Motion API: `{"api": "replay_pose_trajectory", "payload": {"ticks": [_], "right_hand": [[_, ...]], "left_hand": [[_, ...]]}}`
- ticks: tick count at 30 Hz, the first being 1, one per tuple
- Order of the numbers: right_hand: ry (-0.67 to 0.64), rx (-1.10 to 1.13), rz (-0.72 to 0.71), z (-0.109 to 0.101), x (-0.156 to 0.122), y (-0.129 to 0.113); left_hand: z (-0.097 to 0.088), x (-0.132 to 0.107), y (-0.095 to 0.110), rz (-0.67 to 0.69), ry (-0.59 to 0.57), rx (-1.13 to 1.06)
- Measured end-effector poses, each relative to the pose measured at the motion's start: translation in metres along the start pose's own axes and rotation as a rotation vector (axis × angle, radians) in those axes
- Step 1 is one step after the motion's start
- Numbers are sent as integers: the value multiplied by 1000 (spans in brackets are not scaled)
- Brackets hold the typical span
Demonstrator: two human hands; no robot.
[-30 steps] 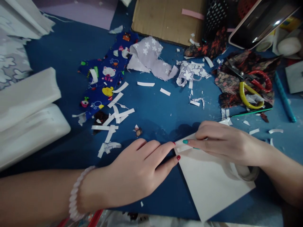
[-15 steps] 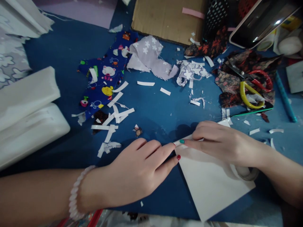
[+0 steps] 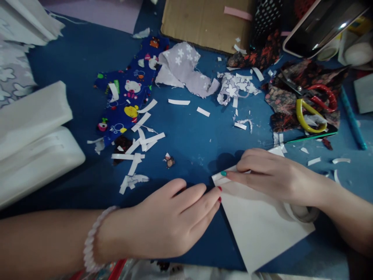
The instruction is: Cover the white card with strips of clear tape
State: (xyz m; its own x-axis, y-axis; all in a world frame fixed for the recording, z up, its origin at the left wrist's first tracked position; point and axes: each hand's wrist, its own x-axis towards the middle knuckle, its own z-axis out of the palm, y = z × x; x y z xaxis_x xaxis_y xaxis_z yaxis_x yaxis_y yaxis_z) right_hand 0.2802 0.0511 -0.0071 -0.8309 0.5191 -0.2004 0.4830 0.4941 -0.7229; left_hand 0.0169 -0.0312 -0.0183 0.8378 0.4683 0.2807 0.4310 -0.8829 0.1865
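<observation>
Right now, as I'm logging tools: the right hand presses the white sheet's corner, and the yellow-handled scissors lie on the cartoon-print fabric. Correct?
No. The head view shows the yellow-handled scissors on the dark floral fabric at far right. The right hand does press the corner of the white sheet.

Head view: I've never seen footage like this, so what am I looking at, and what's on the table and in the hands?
A camera on a person's head looks down at their own bare hands; there is no machine. The left hand lies flat, fingertips at the edge of a white sheet. The right hand presses on that sheet's far corner. Neither seems to grip anything. On the blue table lie paper strips, cloth scraps, scissors and cardboard.
</observation>
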Motion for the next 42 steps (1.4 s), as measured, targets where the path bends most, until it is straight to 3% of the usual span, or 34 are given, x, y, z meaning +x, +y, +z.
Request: {"api": "replay_pose_trajectory", "payload": {"ticks": [22,42], "right_hand": [[6,38,43,0,0,-1],[29,-14,-20,0,0,-1]], "left_hand": [[-4,1,0,5,9,19],[-2,2,-2,39,19,28]]}}
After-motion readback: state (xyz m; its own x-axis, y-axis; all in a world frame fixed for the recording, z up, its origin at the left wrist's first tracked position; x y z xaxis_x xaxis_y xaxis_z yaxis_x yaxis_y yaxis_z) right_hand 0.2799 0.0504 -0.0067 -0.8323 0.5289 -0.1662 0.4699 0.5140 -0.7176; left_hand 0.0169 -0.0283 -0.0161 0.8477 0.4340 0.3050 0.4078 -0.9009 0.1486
